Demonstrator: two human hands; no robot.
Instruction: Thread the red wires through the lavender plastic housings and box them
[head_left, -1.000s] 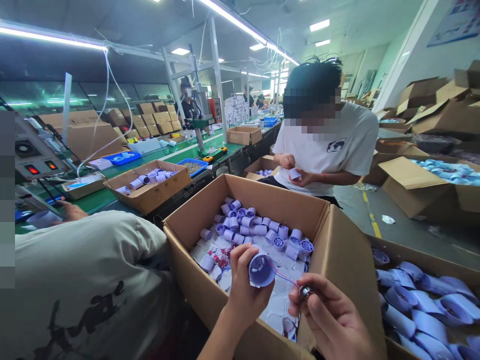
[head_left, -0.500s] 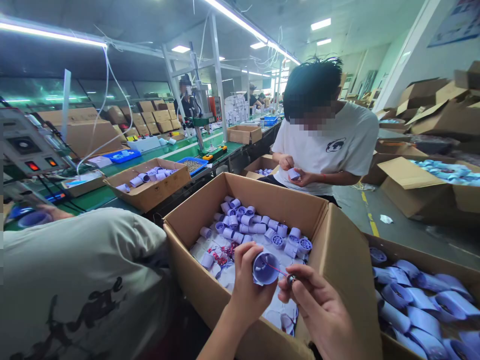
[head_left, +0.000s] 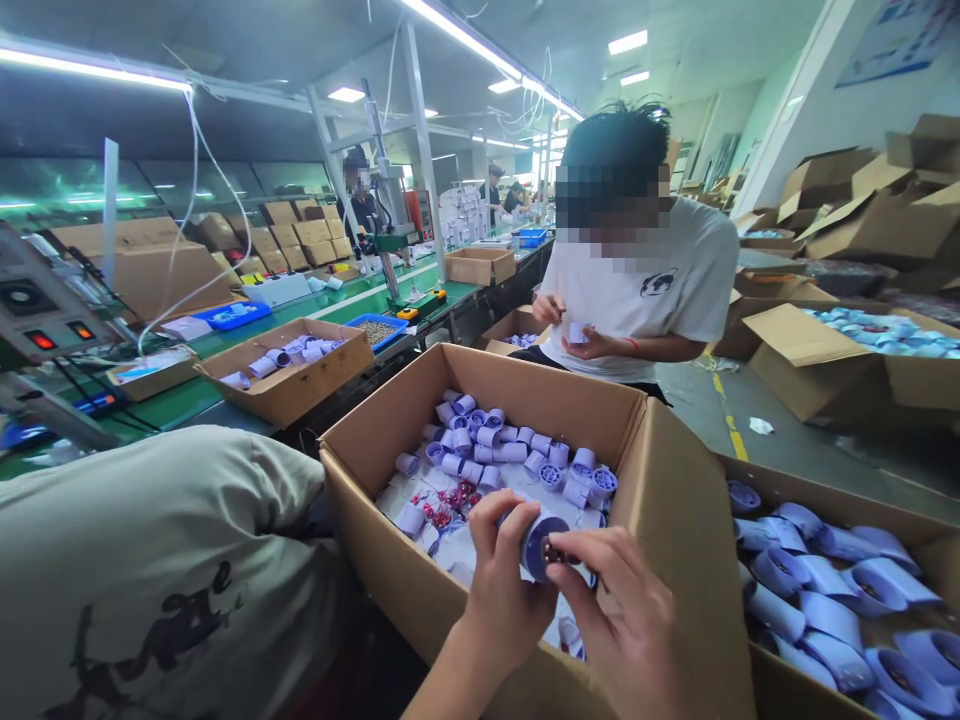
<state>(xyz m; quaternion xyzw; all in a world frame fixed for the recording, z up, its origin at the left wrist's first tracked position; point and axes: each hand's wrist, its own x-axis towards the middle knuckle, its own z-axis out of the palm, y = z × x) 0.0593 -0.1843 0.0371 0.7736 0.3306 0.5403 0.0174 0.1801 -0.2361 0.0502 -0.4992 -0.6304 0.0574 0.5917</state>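
My left hand (head_left: 504, 575) is wrapped round a short pale-violet plastic cylinder (head_left: 531, 540), its open end turned to the right. Between thumb and fingertips, my right hand (head_left: 619, 600) pinches a small dark round metal part (head_left: 553, 551) at the mouth of the cylinder. Whether that part is inside the rim or just before it, I cannot tell. Both hands are over the near side of a large cardboard box (head_left: 540, 378). In it lie several similar cylinders (head_left: 491, 437) and a cluster of small red parts with wires (head_left: 452, 503).
At the right, another carton (head_left: 825, 475) holds more cylinders. A co-worker in a white shirt (head_left: 637, 300) sits across the box with a cylinder in hand. A person's grey-shirted back (head_left: 165, 560) fills the left. Behind, a green bench (head_left: 187, 395) carries a shallow carton (head_left: 300, 385).
My right hand has moved left, bringing the small metal part to the cylinder's mouth. The red wire that stretched between them is out of sight. The camera view has shifted slightly.
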